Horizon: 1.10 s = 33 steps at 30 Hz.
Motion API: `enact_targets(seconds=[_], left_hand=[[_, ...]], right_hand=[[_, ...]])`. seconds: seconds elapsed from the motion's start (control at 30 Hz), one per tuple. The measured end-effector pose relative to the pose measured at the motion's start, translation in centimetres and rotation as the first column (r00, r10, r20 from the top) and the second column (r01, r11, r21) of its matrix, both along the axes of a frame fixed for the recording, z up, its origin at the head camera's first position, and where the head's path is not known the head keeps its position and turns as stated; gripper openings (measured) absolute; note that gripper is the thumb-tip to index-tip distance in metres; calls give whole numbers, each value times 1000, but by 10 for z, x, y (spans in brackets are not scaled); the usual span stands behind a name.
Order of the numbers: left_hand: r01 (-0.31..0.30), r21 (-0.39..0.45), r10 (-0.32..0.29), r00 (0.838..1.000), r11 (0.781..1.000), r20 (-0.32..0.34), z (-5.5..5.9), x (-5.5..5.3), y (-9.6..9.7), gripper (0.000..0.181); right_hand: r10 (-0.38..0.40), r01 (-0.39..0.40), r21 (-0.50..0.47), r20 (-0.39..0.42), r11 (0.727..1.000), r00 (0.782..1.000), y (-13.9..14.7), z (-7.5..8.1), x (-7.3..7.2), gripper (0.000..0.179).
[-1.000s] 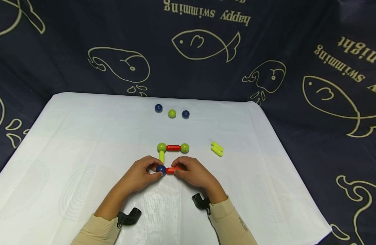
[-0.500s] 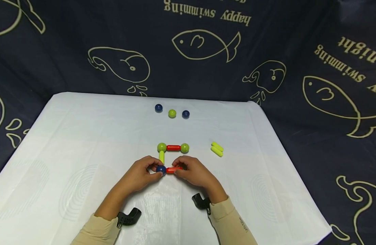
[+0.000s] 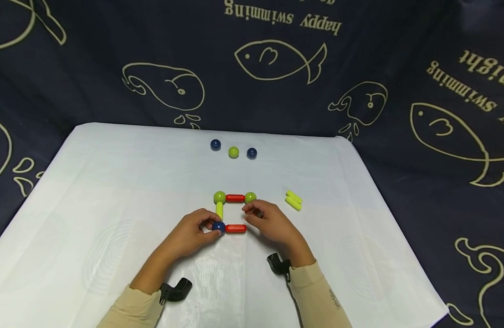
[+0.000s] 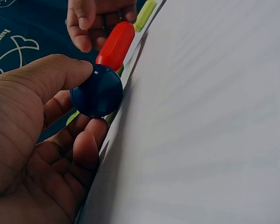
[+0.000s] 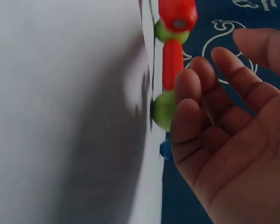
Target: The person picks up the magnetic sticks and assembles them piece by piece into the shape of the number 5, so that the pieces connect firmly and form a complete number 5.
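Note:
My left hand (image 3: 192, 233) pinches a dark blue ball (image 3: 219, 228) between thumb and fingers; the left wrist view shows this ball (image 4: 96, 91) up close. A red magnetic rod (image 3: 236, 228) extends rightward from it. A yellow-green rod (image 3: 219, 210) links the blue ball to a green ball (image 3: 219, 197) behind it. From there another red rod (image 3: 235, 198) runs to a second green ball (image 3: 250, 197). My right hand (image 3: 272, 223) hovers right of the near red rod, fingers relaxed and holding nothing. In the right wrist view, the near red rod's free end (image 5: 178, 22) is exposed.
Two loose yellow-green rods (image 3: 293, 202) lie side by side to the right. Farther back sit a blue ball (image 3: 215, 145), a green ball (image 3: 233, 152) and another blue ball (image 3: 252, 153). A dark patterned cloth (image 3: 219, 100) hangs behind the white table (image 3: 125, 182).
My right hand has let go of the near red rod and moved slightly right and away from me. The left hand keeps its hold on the blue ball. The head view has shifted a little.

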<state>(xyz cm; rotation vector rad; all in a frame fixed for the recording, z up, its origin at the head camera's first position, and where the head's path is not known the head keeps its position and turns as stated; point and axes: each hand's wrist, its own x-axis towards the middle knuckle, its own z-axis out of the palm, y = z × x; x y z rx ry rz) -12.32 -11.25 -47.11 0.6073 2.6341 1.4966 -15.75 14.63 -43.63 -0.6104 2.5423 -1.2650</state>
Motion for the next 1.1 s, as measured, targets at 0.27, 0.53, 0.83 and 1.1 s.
enact_targets(seconds=[0.27,0.53,0.83,1.1], left_hand=[[1,0,-1,1000,1000,8,1,1,-1,21],[3,8,-3,1000,1000,11,-1,0,0,22],[1,19,-1,1000,1000,4,-2,1,-1,22],[2,6,-2,1000,1000,12,-3,-1,-1,23]], right_hand=[[3,3,65,-89,998,996,9,18,-34,20],[-19,32,124,-105,992,994,8,30,-78,25],[-8,29,157,-129,987,992,-2,35,-128,27],[-169,175,143,-53,974,984,2,17,-169,29]])
